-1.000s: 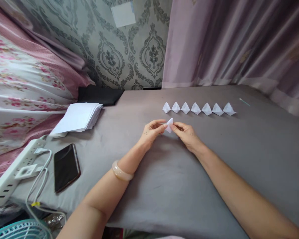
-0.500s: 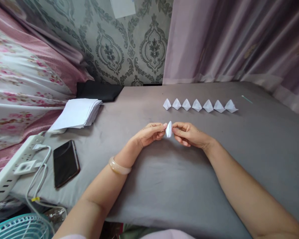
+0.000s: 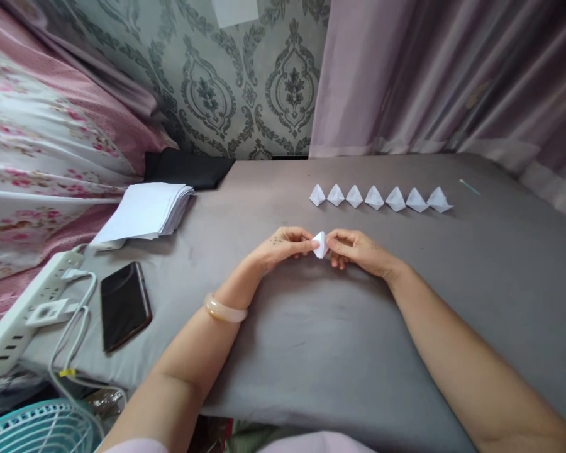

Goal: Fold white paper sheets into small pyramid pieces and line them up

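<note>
Single head cam, wide view, worn above the near edge of the grey surface (image 3: 311, 352), faces forward and tilts down. Left hand (image 3: 288, 246) and right hand (image 3: 360, 253) sit mid-frame, fairly near; forearms (image 3: 457, 340) run in from the bottom. Patterned wall (image 3: 249, 82) straight ahead up top, fan (image 3: 42, 429) cropped lower left, wearer's clothing (image 3: 318, 444) clips the bottom edge.

The light is soft and a little dim. Fuzzy shadows lie on the gray cloth (image 3: 311, 365) by the left hand (image 3: 285, 246) and the right hand (image 3: 361, 253). The bracelet (image 3: 225, 309) has a small shiny spot. The purple curtain (image 3: 453, 69) gets darker at the far right. Near the edges, things look stretched and smeary, but the middle is clearer.
</note>
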`<state>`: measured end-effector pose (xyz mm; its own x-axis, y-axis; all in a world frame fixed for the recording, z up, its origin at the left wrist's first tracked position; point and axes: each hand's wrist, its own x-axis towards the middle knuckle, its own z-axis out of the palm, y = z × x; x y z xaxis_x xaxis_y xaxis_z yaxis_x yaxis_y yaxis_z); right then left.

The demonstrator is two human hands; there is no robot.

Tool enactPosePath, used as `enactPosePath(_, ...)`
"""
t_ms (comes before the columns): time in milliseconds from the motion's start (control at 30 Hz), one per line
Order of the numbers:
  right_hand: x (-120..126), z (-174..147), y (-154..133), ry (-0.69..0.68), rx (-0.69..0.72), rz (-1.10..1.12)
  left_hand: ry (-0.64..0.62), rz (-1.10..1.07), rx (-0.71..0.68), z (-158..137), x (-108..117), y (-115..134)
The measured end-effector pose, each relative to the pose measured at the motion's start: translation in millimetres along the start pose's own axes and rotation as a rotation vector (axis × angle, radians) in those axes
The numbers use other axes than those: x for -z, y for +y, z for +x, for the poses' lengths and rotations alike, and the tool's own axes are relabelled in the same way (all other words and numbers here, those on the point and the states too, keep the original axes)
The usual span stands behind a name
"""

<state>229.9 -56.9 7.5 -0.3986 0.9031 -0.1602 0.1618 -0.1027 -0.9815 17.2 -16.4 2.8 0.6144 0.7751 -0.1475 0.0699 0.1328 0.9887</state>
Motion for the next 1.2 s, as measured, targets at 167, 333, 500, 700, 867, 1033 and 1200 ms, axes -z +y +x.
enactPosePath(167,-12,15,13,0.381,0.165,-0.017,0.133,-0.096,-0.204,11,-3,-14)
enactPosePath(333,-25,21,12,0.577,0.378,-0.001,0.21,-0.244,-0.38,15,-13,-12)
enactPosePath(500,-29,19,7,0.57,0.38,0.041,0.255,-0.311,-0.409,12,-19,-6)
enactPosePath(700,-29,17,9,0.513,0.342,0.007,0.27,-0.307,-0.363,11,-21,-3)
enactPosePath(867,-31,17,6,0.534,0.362,0.006,0.252,-0.334,-0.336,10,-21,-2)
enactPosePath(1033,-30,16,5,0.539,0.358,0.033,0.232,-0.32,-0.307,11,-20,-3)
enactPosePath(1200,-29,15,4,0.541,0.252,-0.022,0.181,-0.274,-0.214,8,-20,0)
